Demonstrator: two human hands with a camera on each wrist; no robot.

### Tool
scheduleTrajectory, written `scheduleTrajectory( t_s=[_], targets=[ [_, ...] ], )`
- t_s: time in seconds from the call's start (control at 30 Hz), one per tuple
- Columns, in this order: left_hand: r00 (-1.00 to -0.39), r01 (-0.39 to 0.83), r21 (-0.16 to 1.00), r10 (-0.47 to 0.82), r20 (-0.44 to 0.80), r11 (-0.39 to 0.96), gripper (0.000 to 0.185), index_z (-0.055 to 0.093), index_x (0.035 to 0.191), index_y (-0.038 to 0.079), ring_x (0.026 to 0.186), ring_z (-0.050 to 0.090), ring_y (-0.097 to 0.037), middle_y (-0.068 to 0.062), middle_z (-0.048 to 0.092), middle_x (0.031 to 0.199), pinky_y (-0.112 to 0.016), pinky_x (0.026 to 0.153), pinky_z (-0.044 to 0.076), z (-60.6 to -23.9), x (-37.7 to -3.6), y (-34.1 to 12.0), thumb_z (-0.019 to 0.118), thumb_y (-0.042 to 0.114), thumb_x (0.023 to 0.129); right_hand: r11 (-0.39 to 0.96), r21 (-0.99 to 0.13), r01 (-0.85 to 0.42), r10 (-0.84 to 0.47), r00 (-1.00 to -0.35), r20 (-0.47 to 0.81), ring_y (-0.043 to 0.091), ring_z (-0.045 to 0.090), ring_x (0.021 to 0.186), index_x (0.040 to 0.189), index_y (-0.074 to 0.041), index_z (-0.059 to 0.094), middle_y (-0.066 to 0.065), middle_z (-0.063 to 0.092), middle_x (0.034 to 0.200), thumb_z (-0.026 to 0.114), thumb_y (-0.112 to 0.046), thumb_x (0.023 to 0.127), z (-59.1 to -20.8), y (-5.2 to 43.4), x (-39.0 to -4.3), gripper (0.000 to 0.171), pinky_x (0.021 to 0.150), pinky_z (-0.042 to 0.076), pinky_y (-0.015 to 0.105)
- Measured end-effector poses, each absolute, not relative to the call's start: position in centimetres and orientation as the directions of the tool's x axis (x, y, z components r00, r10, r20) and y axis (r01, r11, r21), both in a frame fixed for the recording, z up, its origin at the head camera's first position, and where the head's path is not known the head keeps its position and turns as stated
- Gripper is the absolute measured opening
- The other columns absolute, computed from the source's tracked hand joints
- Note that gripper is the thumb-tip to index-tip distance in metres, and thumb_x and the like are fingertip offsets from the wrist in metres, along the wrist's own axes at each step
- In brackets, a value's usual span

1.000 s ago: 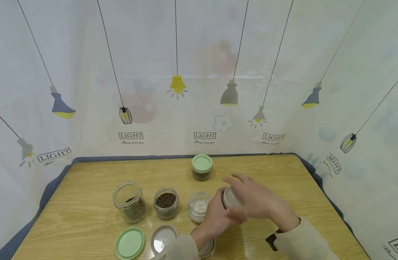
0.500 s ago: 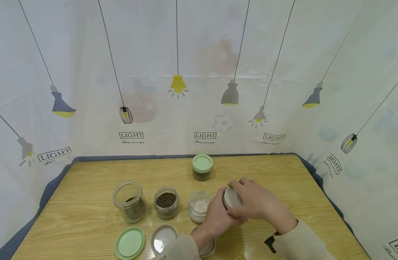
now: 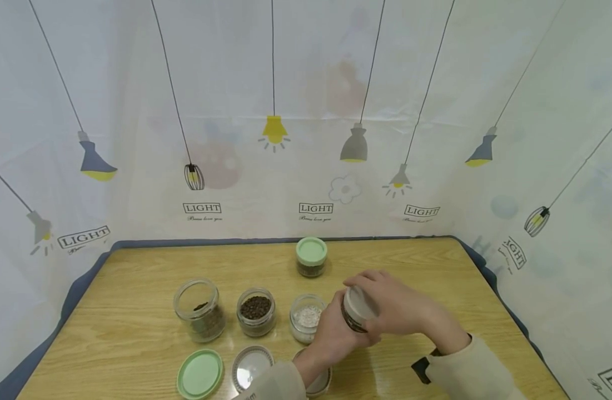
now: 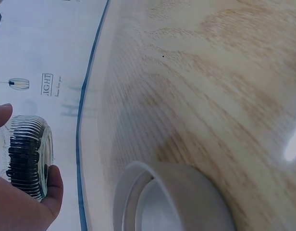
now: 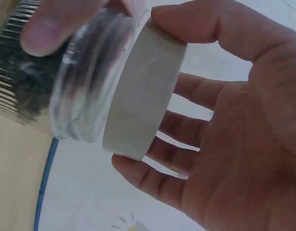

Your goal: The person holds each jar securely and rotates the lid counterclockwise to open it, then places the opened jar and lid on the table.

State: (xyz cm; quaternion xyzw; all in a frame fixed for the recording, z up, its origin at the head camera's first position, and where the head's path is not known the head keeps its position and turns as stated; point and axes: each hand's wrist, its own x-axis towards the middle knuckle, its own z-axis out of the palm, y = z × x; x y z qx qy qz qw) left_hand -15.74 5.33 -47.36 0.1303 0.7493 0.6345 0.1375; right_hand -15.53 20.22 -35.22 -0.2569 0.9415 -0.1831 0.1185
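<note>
While held up off the tabletop (image 3: 436,266), small ribbed glass jar (image 3: 354,318) with dark contents sits gripped in left hand (image 3: 336,333), fingers (image 5: 47,24) curled round the glass body. Right hand (image 3: 401,308) wrapped over the pale lid (image 3: 362,303), fingers (image 5: 186,120) bent around its rim, lid sitting at the jar's threaded mouth and a bit tilted; can't tell how far seated. All of it just right of the open jar of white grains (image 3: 307,318). Left of that jar: open jar of dark peppercorns (image 3: 255,311), then a bigger open jar (image 3: 198,308). Behind it, closed green-lidded jar (image 3: 311,256). In front: loose green lid (image 3: 199,374), clear lid (image 3: 250,366), and one more lid (image 4: 172,197) partly under the left forearm.
</note>
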Motion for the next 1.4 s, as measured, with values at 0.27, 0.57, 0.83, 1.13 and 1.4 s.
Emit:
scheduleTrajectory(
  t_s=[0.27, 0.57, 0.83, 1.13, 1.4],
  targets=[
    [-0.925, 0.016, 0.991, 0.379, -0.037, 0.134, 0.085, 0.039, 0.14, 0.025, 0.12, 0.054, -0.018, 0.002, 0.054, 0.133, -0.037, 0.099, 0.047, -47.3, -15.4, 5.4, 0.088, 0.026, 0.07, 0.79, -0.406, -0.459, -0.531, -0.843, -0.08, 0.03, 0.05, 0.118, 0.14, -0.016, 0.049, 0.009, 0.05, 0.138, 0.075, -0.02, 0.078, -33.9, 20.8, -15.2, 0.068, 0.084, 0.05, 0.044],
    [-0.934, 0.013, 0.982, 0.352, -0.056, 0.189, 0.088, 0.039, 0.141, 0.021, 0.12, 0.054, -0.019, -0.002, 0.053, 0.133, -0.041, 0.099, 0.048, -47.2, -15.3, 5.6, 0.089, 0.028, 0.068, 0.785, -0.446, -0.431, -0.48, -0.877, 0.003, 0.031, 0.051, 0.119, 0.143, -0.023, 0.045, 0.013, 0.046, 0.143, 0.073, -0.024, 0.082, -33.6, 23.1, -14.6, 0.067, 0.08, 0.051, 0.04],
    [-0.944, 0.027, 0.976, 0.327, -0.047, 0.217, 0.087, 0.041, 0.139, 0.021, 0.12, 0.055, -0.018, -0.001, 0.056, 0.132, -0.042, 0.102, 0.046, -47.2, -15.2, 5.9, 0.089, 0.03, 0.066, 0.803, -0.425, -0.418, -0.445, -0.894, 0.04, 0.031, 0.053, 0.119, 0.143, -0.022, 0.046, 0.012, 0.051, 0.14, 0.074, -0.04, 0.083, -33.8, 25.6, -13.7, 0.069, 0.083, 0.051, 0.043],
    [-0.96, 0.081, 0.944, 0.281, -0.013, 0.32, 0.089, 0.045, 0.135, 0.023, 0.119, 0.057, -0.019, 0.002, 0.059, 0.128, -0.042, 0.102, 0.047, -46.7, -15.1, 6.3, 0.092, 0.035, 0.06, 0.783, -0.546, -0.299, -0.396, -0.916, -0.068, 0.025, 0.056, 0.113, 0.139, -0.014, 0.048, 0.008, 0.057, 0.133, 0.067, -0.052, 0.086, -35.4, 28.9, -12.8, 0.068, 0.085, 0.052, 0.041],
    [-0.953, 0.167, 0.863, 0.302, 0.018, 0.477, 0.091, 0.045, 0.133, 0.021, 0.117, 0.058, -0.018, 0.002, 0.06, 0.127, -0.041, 0.101, 0.048, -45.6, -15.7, 6.3, 0.092, 0.041, 0.057, 0.745, -0.636, -0.2, -0.407, -0.892, -0.196, 0.026, 0.052, 0.112, 0.139, -0.007, 0.039, 0.009, 0.054, 0.126, 0.07, -0.043, 0.087, -38.0, 31.0, -12.3, 0.07, 0.084, 0.049, 0.037]
  ],
)
